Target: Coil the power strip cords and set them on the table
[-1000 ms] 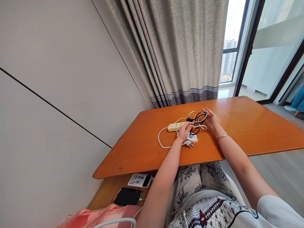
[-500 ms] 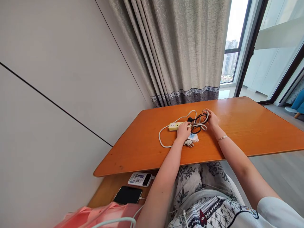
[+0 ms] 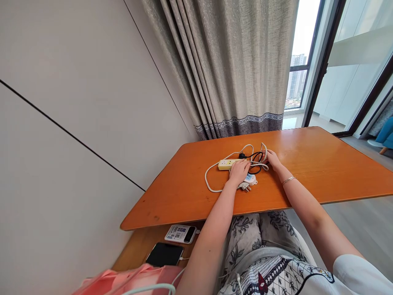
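Note:
My left hand (image 3: 240, 171) rests over the right part of a pale yellow power strip (image 3: 225, 164), its fingers wrapped around the strip's far side. Beneath that hand a white socket block (image 3: 251, 179) pokes out, with a white three-pin plug (image 3: 245, 187) in front of it. My right hand (image 3: 272, 159) pinches the looped cables at their right side. A black cable (image 3: 256, 172) with a black plug (image 3: 242, 156) tangles there with a white cable (image 3: 209, 189), which also curves round the strip's left end. Which strands the right fingers grip is partly hidden.
The orange-brown table (image 3: 184, 180) extends left and right of the cables. On a lower wooden surface lie a black-screened phone (image 3: 164, 254) and a white power bank (image 3: 178, 233), beside a pink bag (image 3: 135, 282). A curtain (image 3: 239, 73) hangs behind the table.
My right hand has lowered slightly, and the cable loops have shifted with it. The black plug has slid a little left. My left hand stays on the strip.

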The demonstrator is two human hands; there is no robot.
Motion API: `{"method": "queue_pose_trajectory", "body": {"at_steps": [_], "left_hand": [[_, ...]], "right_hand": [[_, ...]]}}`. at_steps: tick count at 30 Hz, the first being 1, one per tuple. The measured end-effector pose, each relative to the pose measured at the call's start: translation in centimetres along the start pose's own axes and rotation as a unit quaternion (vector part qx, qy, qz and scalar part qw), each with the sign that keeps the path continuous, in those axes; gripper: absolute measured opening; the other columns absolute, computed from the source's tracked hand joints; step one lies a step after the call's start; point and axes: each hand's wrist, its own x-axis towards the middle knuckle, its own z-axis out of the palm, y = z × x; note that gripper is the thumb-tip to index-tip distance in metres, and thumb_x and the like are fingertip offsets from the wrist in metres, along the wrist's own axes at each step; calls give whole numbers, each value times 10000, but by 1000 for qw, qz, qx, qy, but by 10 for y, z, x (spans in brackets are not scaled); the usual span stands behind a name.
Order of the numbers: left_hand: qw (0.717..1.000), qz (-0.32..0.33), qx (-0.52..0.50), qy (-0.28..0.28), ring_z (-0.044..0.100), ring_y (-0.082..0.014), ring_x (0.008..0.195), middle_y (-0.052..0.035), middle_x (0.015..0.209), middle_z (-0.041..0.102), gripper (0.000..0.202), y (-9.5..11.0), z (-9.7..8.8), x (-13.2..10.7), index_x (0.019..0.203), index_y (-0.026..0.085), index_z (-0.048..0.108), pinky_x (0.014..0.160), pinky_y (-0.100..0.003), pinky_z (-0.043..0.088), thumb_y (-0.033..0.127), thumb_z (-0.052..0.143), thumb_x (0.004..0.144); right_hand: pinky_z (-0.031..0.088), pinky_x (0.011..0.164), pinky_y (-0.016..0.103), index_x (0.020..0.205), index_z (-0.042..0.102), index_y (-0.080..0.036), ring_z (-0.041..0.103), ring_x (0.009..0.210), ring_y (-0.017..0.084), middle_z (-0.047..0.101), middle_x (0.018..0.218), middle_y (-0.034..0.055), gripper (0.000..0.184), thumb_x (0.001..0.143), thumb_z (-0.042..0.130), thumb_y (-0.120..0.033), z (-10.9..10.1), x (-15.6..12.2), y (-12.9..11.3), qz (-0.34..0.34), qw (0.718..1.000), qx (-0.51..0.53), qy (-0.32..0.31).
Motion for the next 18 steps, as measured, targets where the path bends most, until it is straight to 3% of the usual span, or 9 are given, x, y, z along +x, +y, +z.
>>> {"method": "queue_pose_trajectory", "body": {"at_steps": [5, 10, 14, 18], "left_hand": [[1000, 6, -10, -13, 560, -256, 1269, -67, 1197, 725, 360, 3, -2, 0, 946, 220, 755, 1096, -456, 401, 296, 406, 996], [998, 55, 4, -33, 549, -268, 1286, -81, 1322, 660, 318, 7, -6, 0, 813, 199, 738, 1091, -457, 416, 279, 467, 958], [995, 88, -7, -43, 509, -260, 1328, -62, 1358, 636, 206, 8, -6, -1, 933, 218, 712, 1111, -449, 404, 211, 506, 918], [994, 88, -26, -55, 476, -252, 1355, -47, 1357, 626, 282, 8, -3, -2, 1051, 242, 673, 1118, -449, 398, 125, 469, 896]], "right_hand": [[435, 547, 240, 963, 651, -204, 527, 592, 108, 631, 743, -17, 442, 631, 752, -478, 4, -3, -5, -19, 1000, 3, -7], [425, 558, 265, 734, 665, -174, 492, 568, 119, 557, 598, -28, 471, 571, 802, -594, 11, -8, -8, -27, 999, -29, -18], [422, 552, 273, 689, 647, -180, 497, 572, 135, 550, 574, -26, 520, 568, 783, -667, 13, -9, -8, -37, 998, -46, -10], [463, 588, 285, 726, 643, -183, 567, 627, 164, 611, 632, 1, 561, 612, 716, -727, 14, -8, -8, -46, 998, -51, -16]]}}
